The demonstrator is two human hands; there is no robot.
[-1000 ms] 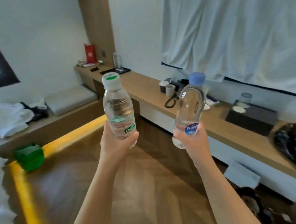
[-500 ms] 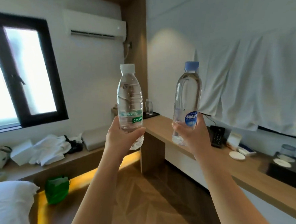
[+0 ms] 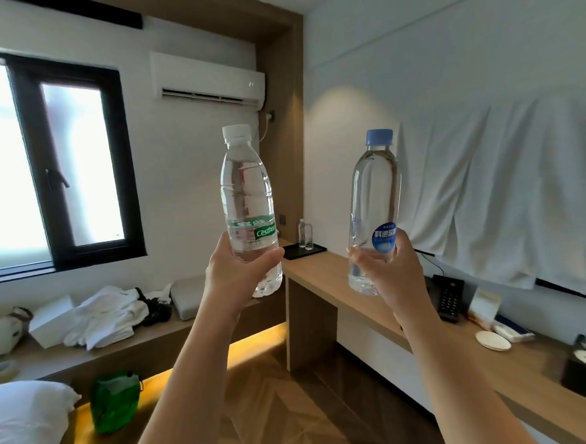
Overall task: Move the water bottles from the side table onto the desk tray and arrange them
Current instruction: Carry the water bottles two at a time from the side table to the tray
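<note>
While both bottles are up in the air in front of the person, neither has reached the tray, so the task looks to be in its carrying stretch. The white-capped bottle [image 3: 245, 190], with a green label, stands upright in the left hand [image 3: 235, 277], whose fingers and thumb wrap round its lower half. The blue-capped bottle [image 3: 373, 189], with a round blue sticker, stands upright in the right hand [image 3: 390, 270], gripped the same way near its base. Both look full and sealed, and they are held apart, not touching.

Beyond them, at the far end of the wooden desk [image 3: 325, 271] near the wall, lies the black tray [image 3: 293, 253]. Two small bottles [image 3: 305, 233] already stand on it, close together, too far off to read their labels. The side table is not in view, so whether more bottles wait there cannot be told.

By count: four bottles in sight, two in hand and two on the tray; one tray; one desk.

What seems left is to carry the pair to the tray, set them down beside the two there, and line all four up.

Farther along the desk sit a black telephone [image 3: 447, 296], a white coaster [image 3: 492, 340] and a dark box [image 3: 582, 375]. A green bag [image 3: 114, 401] stands on the floor.
</note>
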